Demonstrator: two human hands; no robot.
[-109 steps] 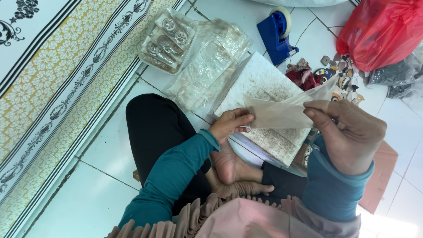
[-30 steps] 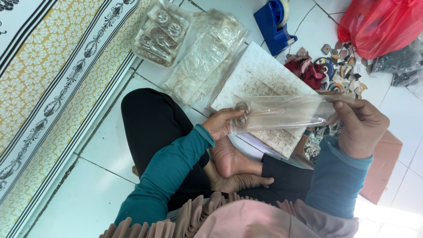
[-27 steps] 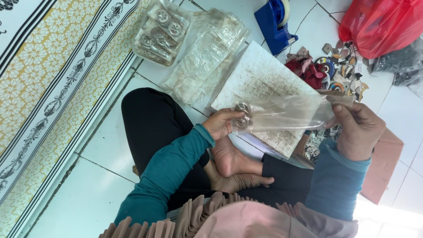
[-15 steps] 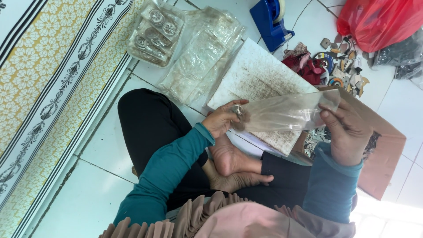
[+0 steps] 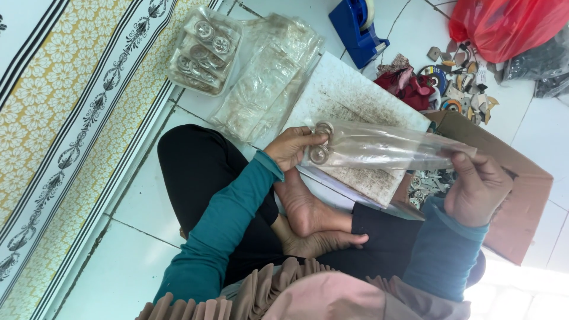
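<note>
I sit cross-legged on a tiled floor. A long clear plastic bag is stretched between my hands above a stained white board. My left hand pinches its closed end, where two round metal rings lie inside. My right hand grips the bag's open end. Below the bag my bare feet rest on my lap.
A pile of filled clear bags and a stack of empty ones lie on the floor ahead. A blue tape dispenser, a red plastic bag, small scattered trinkets and a brown cardboard box sit to the right. A patterned mat lies left.
The metal rings have gone into the bag's far end and my left hand now pinches there. My right hand has dropped lower, and the cardboard box has come into view.
</note>
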